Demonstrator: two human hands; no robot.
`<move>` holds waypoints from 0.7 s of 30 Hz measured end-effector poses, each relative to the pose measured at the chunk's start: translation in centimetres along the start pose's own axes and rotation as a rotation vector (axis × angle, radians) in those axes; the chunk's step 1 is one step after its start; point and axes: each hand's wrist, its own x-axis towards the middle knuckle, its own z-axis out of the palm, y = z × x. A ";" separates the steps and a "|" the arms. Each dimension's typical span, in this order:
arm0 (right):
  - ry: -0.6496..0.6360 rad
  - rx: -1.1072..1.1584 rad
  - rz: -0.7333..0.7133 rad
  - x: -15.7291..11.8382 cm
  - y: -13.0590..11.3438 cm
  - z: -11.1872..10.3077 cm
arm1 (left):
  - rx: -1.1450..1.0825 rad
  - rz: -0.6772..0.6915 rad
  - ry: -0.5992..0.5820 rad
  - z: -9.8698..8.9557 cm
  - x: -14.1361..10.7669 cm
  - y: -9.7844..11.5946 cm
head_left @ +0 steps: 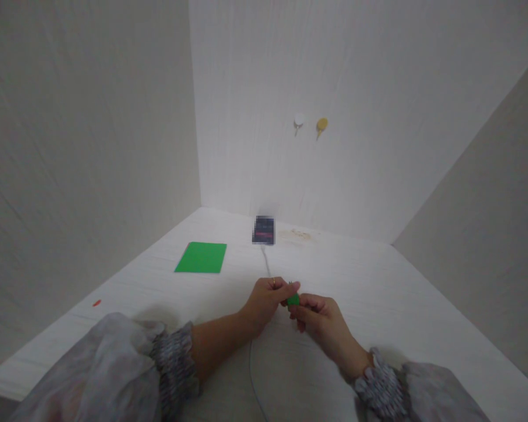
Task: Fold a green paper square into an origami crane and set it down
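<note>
A small piece of folded green paper is pinched between my two hands, above the white table. My left hand has its thumb and fingers closed on the paper's upper left part. From the right, my right hand grips its lower right edge between thumb and fingers. The fingers hide much of the paper, so its full shape cannot be made out. Farther left on the table lies a flat green sheet of paper, apart from both hands.
A dark, blurred-out device stands near the back wall. Its grey cable runs beneath my left arm toward me. A small orange-red scrap lies at the left edge. White and yellow hooks are on the wall. Panels enclose the table's sides.
</note>
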 end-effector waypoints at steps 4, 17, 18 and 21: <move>-0.024 0.062 0.011 -0.2 -0.1 0.1 | 0.060 0.039 0.081 -0.3 0.2 0.0; 0.004 0.135 0.055 -0.2 0.1 0.0 | -0.071 -0.063 -0.129 -0.1 0.0 0.1; 0.003 0.134 0.060 -0.3 0.1 0.1 | -0.063 -0.061 -0.115 -0.1 0.0 0.1; -0.010 0.144 0.071 -0.3 0.0 0.2 | -0.036 -0.061 -0.072 -0.1 0.1 -0.2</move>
